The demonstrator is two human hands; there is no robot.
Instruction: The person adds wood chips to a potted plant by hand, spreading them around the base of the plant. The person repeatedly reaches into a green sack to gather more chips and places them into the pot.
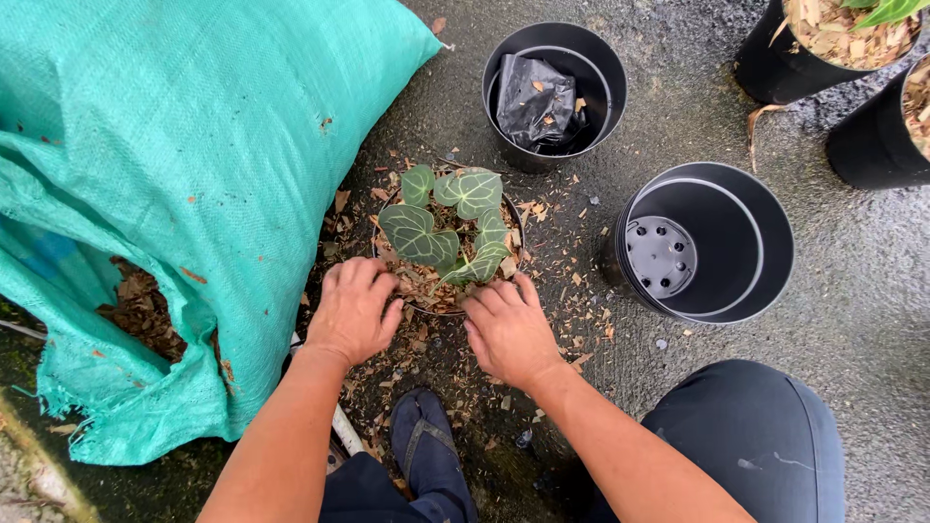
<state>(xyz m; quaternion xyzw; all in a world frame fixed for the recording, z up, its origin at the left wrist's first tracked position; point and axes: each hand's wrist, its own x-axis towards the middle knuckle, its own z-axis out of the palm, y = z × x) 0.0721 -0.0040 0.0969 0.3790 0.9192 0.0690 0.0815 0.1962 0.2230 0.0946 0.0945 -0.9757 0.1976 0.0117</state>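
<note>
Green woven sack (184, 165) fills the left half of the frame, slumped on wet concrete, its torn mouth at lower left showing brown bark chips inside. Empty black pot (705, 242) sits right of centre, drain holes visible in its floor. A second black pot (554, 92) at top centre holds a crumpled black plastic bag. Two more filled pots (833, 48) are cut off at the upper right corner.

Centre frame: small potted plant (448, 237), heart-shaped dark leaves with pale veins, set in bark chips that reach the rim. Loose chips are scattered on the ground around it.

Left hand (354, 310) lies palm down on the pot's near-left edge, fingers loosely curled onto the chips, gripping nothing. Right hand (509, 329) does the same at the near-right edge, fingertips on the mix below the leaves.

Judgement: firming the mix goes best with even, light pressure from both sides, fingertips kept clear of the stems, plant held centred and upright.
</note>
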